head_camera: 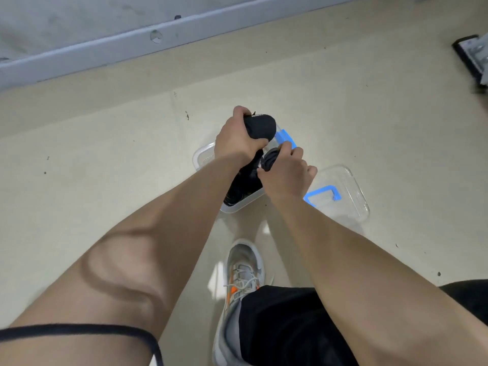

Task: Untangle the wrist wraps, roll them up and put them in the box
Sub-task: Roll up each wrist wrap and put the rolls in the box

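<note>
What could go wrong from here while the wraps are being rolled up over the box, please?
1. The right hand only pinches the small roll; it might slip and unwind.
2. The left hand grips a black bundle just above the wraps already in the box; they may tangle again.
3. The lid lies on the floor beside the box, near the shoe; it could be stepped on.

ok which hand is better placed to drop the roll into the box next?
Right, likely. The right hand pinches the rolled wrap just over the open box. The left hand grips a black wrap bundle higher up, toward the box's far end.
</note>
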A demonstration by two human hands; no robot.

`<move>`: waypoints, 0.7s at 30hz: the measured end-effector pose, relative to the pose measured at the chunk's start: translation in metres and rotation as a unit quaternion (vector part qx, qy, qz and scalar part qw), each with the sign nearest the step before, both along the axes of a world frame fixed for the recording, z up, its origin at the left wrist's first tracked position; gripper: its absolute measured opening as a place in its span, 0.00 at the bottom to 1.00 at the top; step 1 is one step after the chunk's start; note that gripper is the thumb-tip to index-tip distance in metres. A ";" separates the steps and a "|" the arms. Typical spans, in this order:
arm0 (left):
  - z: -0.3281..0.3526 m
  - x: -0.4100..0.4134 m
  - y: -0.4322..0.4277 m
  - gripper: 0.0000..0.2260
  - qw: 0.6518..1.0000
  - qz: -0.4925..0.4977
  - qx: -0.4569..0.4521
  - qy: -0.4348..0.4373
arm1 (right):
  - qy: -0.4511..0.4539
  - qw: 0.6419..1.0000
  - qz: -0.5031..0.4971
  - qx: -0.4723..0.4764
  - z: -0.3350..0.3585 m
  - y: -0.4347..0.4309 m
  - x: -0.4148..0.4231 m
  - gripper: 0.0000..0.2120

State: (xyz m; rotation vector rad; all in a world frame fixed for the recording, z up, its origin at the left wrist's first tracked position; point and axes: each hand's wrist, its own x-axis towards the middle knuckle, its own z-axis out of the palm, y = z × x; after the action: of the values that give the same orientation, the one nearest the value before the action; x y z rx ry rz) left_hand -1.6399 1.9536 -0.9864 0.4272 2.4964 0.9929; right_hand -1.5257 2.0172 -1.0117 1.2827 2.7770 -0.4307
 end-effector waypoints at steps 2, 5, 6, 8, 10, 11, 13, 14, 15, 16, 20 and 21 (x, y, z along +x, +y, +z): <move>-0.009 0.000 0.004 0.28 1.000 0.014 -0.010 0.008 | -0.025 0.999 0.009 0.044 -0.007 -0.005 -0.006 0.24; -0.020 -0.005 0.001 0.29 0.999 -0.021 -0.027 0.018 | -0.052 0.998 0.016 0.032 -0.019 -0.014 -0.015 0.26; -0.023 -0.006 -0.002 0.29 0.999 -0.032 -0.023 0.018 | -0.053 0.998 0.008 0.016 -0.022 -0.015 -0.017 0.26; -0.027 -0.011 -0.003 0.29 0.999 -0.031 0.009 0.005 | -0.042 0.999 -0.019 -0.011 -0.028 -0.014 -0.019 0.25; -0.030 -0.012 0.001 0.29 0.998 -0.022 0.050 -0.023 | -0.024 0.999 -0.036 -0.024 -0.034 -0.010 -0.017 0.23; -0.032 -0.011 0.004 0.30 0.997 -0.021 0.067 -0.042 | -0.016 0.999 -0.038 -0.025 -0.036 -0.008 -0.015 0.23; -0.038 -0.009 0.011 0.30 0.994 -0.029 0.078 -0.074 | -0.003 0.999 -0.038 -0.026 -0.039 -0.006 -0.013 0.22; -0.042 -0.008 0.013 0.30 0.994 -0.038 0.069 -0.080 | 0.002 0.999 -0.039 -0.026 -0.040 -0.006 -0.013 0.21; -0.046 -0.009 0.013 0.30 0.994 -0.048 0.056 -0.078 | 0.005 0.999 -0.042 -0.028 -0.041 -0.006 -0.014 0.21; -0.048 -0.009 0.013 0.29 0.995 -0.057 0.046 -0.070 | 0.006 0.999 -0.044 -0.030 -0.041 -0.007 -0.015 0.20; -0.054 -0.015 0.011 0.26 0.993 -0.113 -0.016 -0.001 | -0.008 0.999 -0.041 -0.033 -0.044 -0.007 -0.016 0.24; -0.054 -0.016 0.010 0.25 0.991 -0.126 -0.040 0.016 | -0.013 0.999 -0.041 -0.032 -0.045 -0.008 -0.015 0.26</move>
State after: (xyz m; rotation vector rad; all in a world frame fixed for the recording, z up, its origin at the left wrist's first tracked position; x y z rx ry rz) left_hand -1.6558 1.9639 -1.0409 0.7162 2.4245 0.7884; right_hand -1.5412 2.0095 -1.0566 1.3800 2.6743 -0.4978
